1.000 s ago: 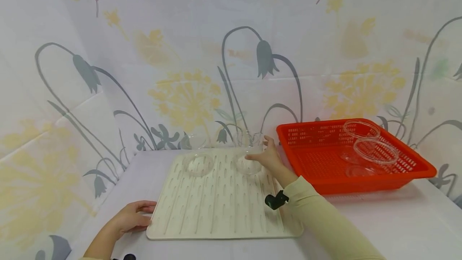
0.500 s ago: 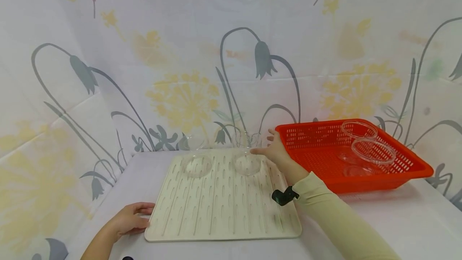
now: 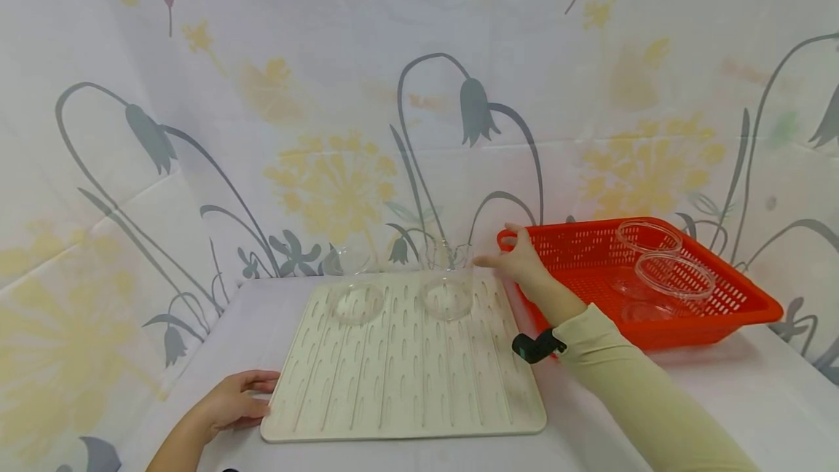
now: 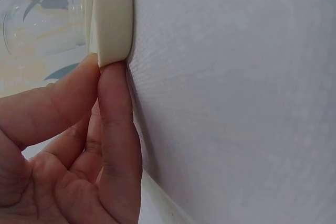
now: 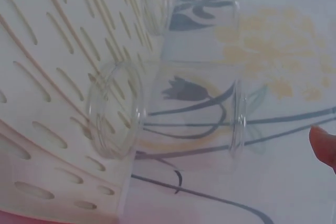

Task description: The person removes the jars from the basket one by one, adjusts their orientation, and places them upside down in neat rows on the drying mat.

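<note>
Two clear glass jars stand side by side at the far edge of a ribbed cream drying mat (image 3: 400, 377), the left jar (image 3: 356, 303) and the right jar (image 3: 448, 299). Which end of each faces up I cannot tell. My left hand (image 3: 229, 403) touches the mat's left edge; in the left wrist view thumb and forefinger lie straight against the mat's rim (image 4: 114, 19). Between the right jar and the basket, my right hand (image 3: 524, 264) holds nothing. The right wrist view has the right jar (image 5: 184, 114) apart from one fingertip (image 5: 324, 145).
A red plastic basket (image 3: 662, 333) stands right of the mat, its left rim behind my right hand. Inside are two more clear jars, a front one (image 3: 675, 275) and a back one (image 3: 649, 236). A flower-patterned cloth (image 3: 314, 93) hangs behind the table.
My right hand has let go of the right jar and moved right, toward the basket's left rim. Both jars on the mat stay put, and my left hand keeps its place.
</note>
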Demonstrator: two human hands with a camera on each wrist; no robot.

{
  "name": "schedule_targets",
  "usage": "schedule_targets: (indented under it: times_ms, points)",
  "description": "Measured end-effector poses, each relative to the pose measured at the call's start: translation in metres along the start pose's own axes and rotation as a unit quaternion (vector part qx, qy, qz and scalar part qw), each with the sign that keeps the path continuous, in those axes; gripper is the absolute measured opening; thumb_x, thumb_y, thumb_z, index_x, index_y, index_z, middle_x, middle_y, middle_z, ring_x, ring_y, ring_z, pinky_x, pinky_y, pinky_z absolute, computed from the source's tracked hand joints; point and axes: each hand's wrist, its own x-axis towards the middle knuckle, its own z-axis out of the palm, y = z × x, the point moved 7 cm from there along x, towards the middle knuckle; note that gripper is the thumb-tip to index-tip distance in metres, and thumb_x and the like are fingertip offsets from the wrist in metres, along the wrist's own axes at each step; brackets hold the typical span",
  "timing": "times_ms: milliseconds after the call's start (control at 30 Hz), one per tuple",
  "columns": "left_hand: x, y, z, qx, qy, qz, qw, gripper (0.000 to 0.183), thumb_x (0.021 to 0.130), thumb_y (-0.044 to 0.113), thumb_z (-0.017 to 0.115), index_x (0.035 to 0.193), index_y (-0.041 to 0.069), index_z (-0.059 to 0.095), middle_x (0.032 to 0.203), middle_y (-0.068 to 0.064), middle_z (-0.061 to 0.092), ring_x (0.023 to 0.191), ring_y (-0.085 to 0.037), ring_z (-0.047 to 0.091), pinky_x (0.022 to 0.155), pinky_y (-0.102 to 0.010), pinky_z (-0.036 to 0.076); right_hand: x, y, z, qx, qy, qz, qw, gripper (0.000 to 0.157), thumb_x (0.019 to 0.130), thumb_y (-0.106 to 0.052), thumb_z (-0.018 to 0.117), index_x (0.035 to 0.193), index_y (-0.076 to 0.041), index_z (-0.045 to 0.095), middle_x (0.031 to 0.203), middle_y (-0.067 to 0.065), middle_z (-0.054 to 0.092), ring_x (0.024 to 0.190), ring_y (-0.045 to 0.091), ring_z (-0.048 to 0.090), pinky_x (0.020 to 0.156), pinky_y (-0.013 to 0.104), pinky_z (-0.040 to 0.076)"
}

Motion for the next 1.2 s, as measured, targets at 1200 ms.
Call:
schedule_targets:
  times_ms: [1200]
  points:
    - [0.001,-0.002,0.001,-0.019,-0.021,0.012,0.9995,0.060,0.075,-0.011,0.066,0.128,-0.017,0.039,0.107,-0.016,0.054,0.075,-0.017,0.057,0.067,-0.032,0.053,-0.002,-0.015,-0.077,0.063,0.030,-0.019,0.997,0.095,0.084,-0.017,0.069,0.148,-0.007,-0.001,0.149,0.023,0.013,0.128,0.042,0.028,0.105,0.048,0.026]
